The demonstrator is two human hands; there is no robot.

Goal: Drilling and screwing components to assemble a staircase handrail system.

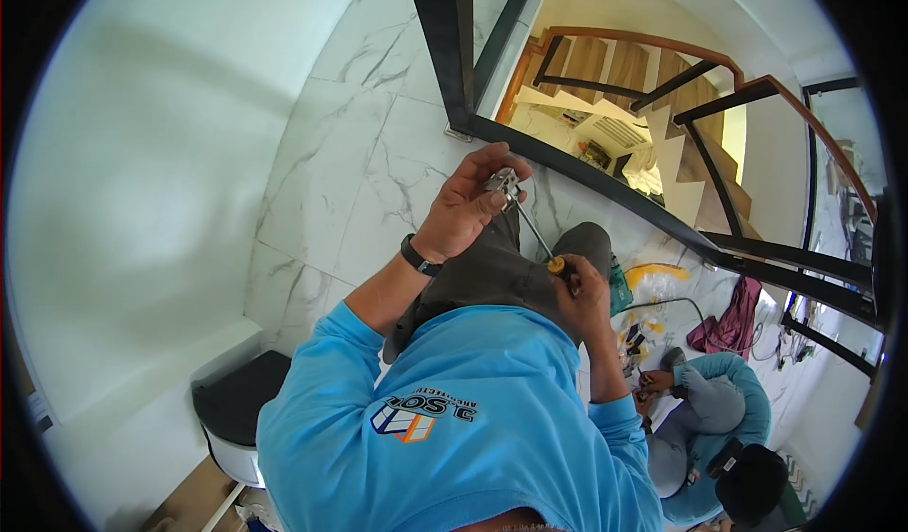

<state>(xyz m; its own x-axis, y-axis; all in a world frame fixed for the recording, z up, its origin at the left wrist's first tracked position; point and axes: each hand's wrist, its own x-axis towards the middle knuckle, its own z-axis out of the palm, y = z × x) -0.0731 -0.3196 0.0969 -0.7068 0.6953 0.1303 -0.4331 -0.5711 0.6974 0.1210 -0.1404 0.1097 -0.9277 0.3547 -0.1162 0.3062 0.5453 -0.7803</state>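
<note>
Fisheye view: the head-worn camera looked down, close above the blue shirt (463,461), onto the left hand (462,209) and right hand (586,296).

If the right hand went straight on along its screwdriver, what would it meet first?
Likely the small metal fitting in the left hand; the screwdriver in the right hand points at it. Tip contact is unclear.
</note>
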